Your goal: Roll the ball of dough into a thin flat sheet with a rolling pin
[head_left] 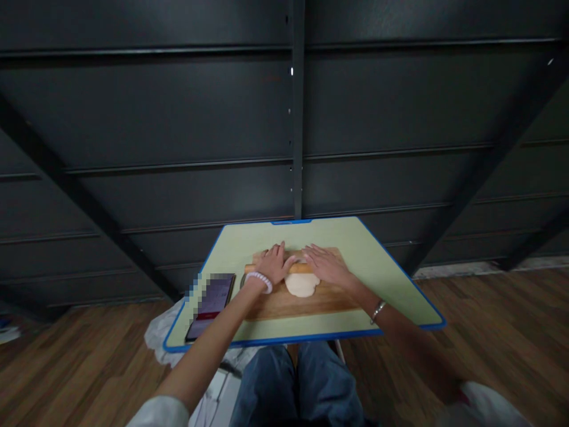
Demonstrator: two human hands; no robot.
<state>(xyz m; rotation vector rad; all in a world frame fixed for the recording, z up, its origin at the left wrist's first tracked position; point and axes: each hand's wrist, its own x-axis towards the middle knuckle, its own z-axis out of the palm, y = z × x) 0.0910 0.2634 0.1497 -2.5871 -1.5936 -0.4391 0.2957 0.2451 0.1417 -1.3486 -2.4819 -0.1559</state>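
A wooden rolling pin (pixel 299 268) lies across a wooden board (pixel 302 299) on a small green table with a blue rim (pixel 382 261). My left hand (pixel 273 264) rests flat on the pin's left part, fingers stretched out. Flat on the pin's right part lies my right hand (pixel 326 265), fingers spread too. Just below the pin, a pale round of dough (pixel 301 284) sits on the board, partly under it.
A phone (pixel 211 305) lies on the table's left side. A dark metal panel wall (pixel 284 130) rises right behind the table. Wooden floor (pixel 498 332) spreads around; a white bag (pixel 155 338) sits at the lower left. My knees in jeans are under the table.
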